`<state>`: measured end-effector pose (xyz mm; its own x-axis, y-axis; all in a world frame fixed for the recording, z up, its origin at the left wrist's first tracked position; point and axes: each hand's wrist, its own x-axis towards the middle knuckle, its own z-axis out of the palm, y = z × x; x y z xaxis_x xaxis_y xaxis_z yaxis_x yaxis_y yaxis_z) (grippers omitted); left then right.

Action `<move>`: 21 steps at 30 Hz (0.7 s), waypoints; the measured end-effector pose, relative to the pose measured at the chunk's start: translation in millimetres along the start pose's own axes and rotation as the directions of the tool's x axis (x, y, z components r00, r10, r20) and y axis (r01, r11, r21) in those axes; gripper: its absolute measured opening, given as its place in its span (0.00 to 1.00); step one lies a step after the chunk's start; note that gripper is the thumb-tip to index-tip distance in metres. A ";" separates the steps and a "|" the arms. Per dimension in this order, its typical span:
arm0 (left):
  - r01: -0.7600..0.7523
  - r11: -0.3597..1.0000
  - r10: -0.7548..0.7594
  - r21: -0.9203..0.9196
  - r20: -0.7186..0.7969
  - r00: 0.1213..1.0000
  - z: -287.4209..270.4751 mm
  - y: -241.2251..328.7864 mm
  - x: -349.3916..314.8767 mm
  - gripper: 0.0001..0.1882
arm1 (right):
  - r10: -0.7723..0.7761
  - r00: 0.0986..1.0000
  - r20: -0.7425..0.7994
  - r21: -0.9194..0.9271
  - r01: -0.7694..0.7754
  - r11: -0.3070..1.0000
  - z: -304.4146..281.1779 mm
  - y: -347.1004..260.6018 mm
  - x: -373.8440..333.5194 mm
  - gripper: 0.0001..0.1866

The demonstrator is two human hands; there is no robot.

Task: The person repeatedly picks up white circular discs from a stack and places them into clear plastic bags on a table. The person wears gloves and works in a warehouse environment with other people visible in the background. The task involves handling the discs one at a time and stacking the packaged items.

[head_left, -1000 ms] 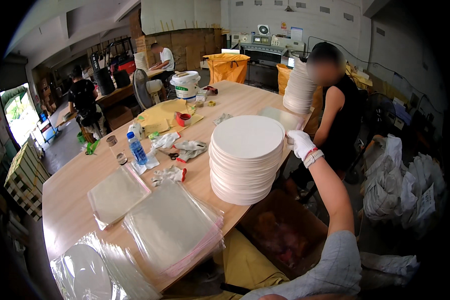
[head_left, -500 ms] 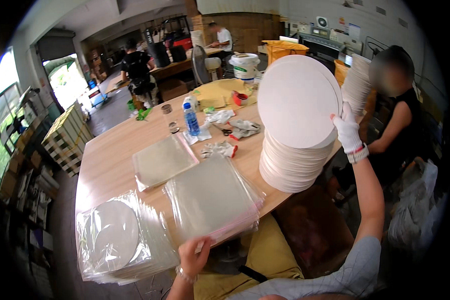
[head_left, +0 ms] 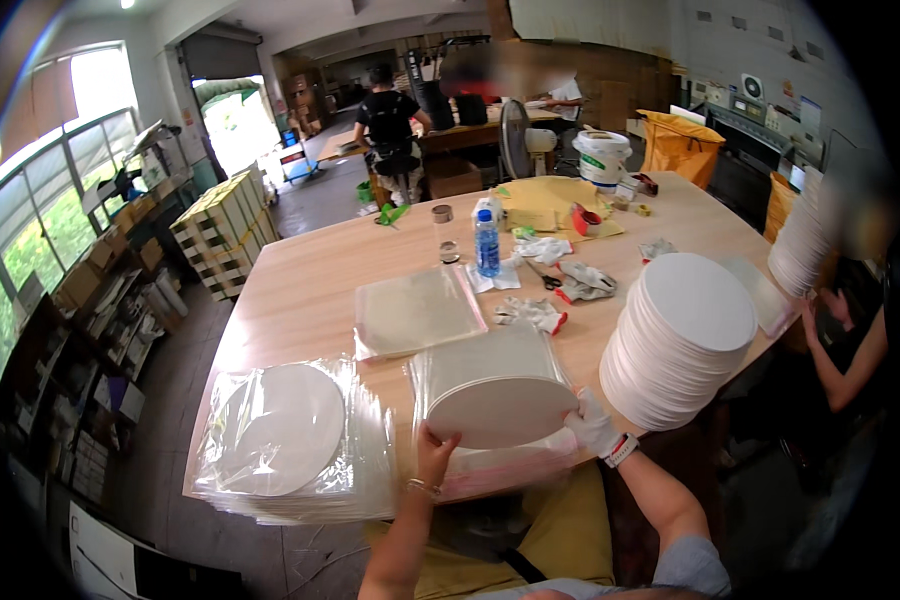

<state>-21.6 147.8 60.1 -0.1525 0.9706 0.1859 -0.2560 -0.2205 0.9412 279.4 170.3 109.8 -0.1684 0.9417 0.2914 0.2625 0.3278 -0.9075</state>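
A round white board [head_left: 500,415] is tilted between my hands, above a pile of clear plastic bags [head_left: 485,358] at the table's near edge. My bare left hand [head_left: 437,462] grips its left rim between thumb and fingers. On its right rim is my right hand [head_left: 594,430], in a white glove with bare fingertips. To the right stands a tall stack of the same white round boards [head_left: 670,350]. At the left, a pile of bagged round boards [head_left: 280,430] lies in shiny clear plastic. Beyond my hands is another flat pile of clear bags [head_left: 420,310].
On the wooden table [head_left: 300,290] are a blue-labelled bottle [head_left: 487,245], scissors [head_left: 547,280], work gloves [head_left: 585,282] and red tape [head_left: 586,220]. A white bucket [head_left: 602,158] stands at the back. A person [head_left: 855,350] sits at the right by another stack of boards [head_left: 800,235].
My right hand has brought a round board from the tall stack leftward and down over the bags. My left hand has come up from the bags' edge and taken its left rim.
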 end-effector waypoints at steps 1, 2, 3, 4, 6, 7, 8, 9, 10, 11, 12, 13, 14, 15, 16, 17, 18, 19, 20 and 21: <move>-0.034 0.999 0.032 -0.025 -0.054 0.998 3.3 -3.8 -4.3 0.24 | 0.028 0.997 0.066 -0.186 -0.016 0.982 0.9 7.2 1.4 0.20; -0.069 0.996 0.064 -0.048 -0.106 0.992 5.8 -6.5 -5.7 0.23 | 0.052 0.996 0.076 -0.085 -0.045 0.995 4.6 14.0 2.5 0.20; -0.088 0.995 0.080 -0.049 -0.147 0.986 9.7 -5.6 -8.0 0.22 | 0.083 0.993 0.082 0.010 -0.084 0.996 6.1 14.3 0.0 0.21; -0.089 0.994 0.079 -0.058 -0.147 0.986 10.6 -6.9 -8.3 0.22 | 0.115 0.989 0.090 0.104 -0.124 0.987 6.6 15.5 -1.2 0.21; -0.083 0.994 0.072 -0.073 -0.142 0.987 10.7 -9.3 -11.0 0.22 | -0.016 0.987 0.163 -0.074 0.028 0.997 -3.1 29.7 3.2 0.20; -0.065 0.997 0.059 -0.047 -0.129 0.990 6.9 -12.1 -10.2 0.24 | -0.073 0.976 0.206 -0.157 0.106 0.982 -6.0 33.3 3.5 0.19; -0.048 0.999 0.045 -0.022 -0.115 0.992 0.5 -16.0 -6.2 0.25 | -0.031 0.969 0.245 -0.342 0.117 0.932 -12.7 36.2 4.9 0.18; -0.017 1.000 0.017 0.005 -0.103 0.995 -3.7 -21.1 -7.3 0.27 | 0.030 0.960 0.279 -0.512 0.122 0.850 -22.2 15.1 8.9 0.17; -0.030 0.996 0.039 0.082 -0.101 0.994 2.8 -10.7 -10.5 0.29 | 0.104 0.949 0.299 -0.667 0.130 0.734 -30.4 4.2 4.6 0.16; -0.044 0.986 0.059 0.158 -0.094 0.994 10.2 0.2 -9.6 0.31 | 0.052 0.959 0.278 -0.538 0.110 0.836 -40.1 9.6 -5.3 0.15; -0.071 0.969 0.094 0.236 -0.090 0.991 12.1 11.4 -8.1 0.32 | -0.011 0.968 0.249 -0.390 0.111 0.914 -50.2 12.5 -9.0 0.14; -0.098 0.916 0.098 0.390 0.019 0.995 9.4 13.0 -11.1 0.35 | 0.021 0.984 0.174 -0.277 0.029 0.960 -56.4 14.8 -16.6 0.14; -0.207 0.753 0.043 0.624 0.268 0.963 0.7 -1.4 -12.5 0.33 | 0.056 0.994 0.096 -0.152 -0.041 0.988 -64.0 16.1 -26.0 0.13; -0.357 0.524 -0.079 0.773 0.462 0.883 -16.5 -23.8 -11.1 0.30 | 0.179 0.984 0.011 -0.048 -0.178 0.983 -65.8 5.5 -34.6 0.13; -0.531 0.272 -0.254 0.803 0.592 0.765 -15.7 -20.7 -11.2 0.28 | 0.306 0.950 -0.065 0.059 -0.303 0.951 -70.2 -4.8 -43.2 0.13; -0.531 0.087 -0.255 0.843 0.534 0.806 -11.6 -18.8 -23.4 0.18 | 0.315 0.947 -0.071 0.237 -0.291 0.927 -72.9 -13.6 -54.5 0.14; -0.510 0.026 -0.291 0.860 0.494 0.819 -1.5 -18.0 -16.3 0.16 | 0.325 0.941 -0.089 0.400 -0.265 0.877 -75.8 -22.7 -69.8 0.15; -0.487 -0.037 -0.327 0.873 0.450 0.831 7.9 -17.4 -9.2 0.14 | 0.365 0.931 -0.020 0.454 -0.317 0.833 -81.1 -35.3 -88.6 0.15; -0.461 -0.105 -0.359 0.881 0.399 0.844 12.6 -18.0 -7.5 0.12 | 0.400 0.915 0.055 0.501 -0.372 0.781 -85.8 -47.5 -105.9 0.16; -0.479 -0.125 -0.309 0.869 0.425 0.851 16.0 -26.2 -3.3 0.11 | 0.422 0.904 -0.074 0.544 -0.318 0.777 -79.6 -37.7 -124.6 0.15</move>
<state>0.9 152.0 39.3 0.3551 0.9347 -0.0129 0.9343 -0.3544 0.0382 366.1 46.7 131.7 0.0289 0.9948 -0.0972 -0.2591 -0.0865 -0.9620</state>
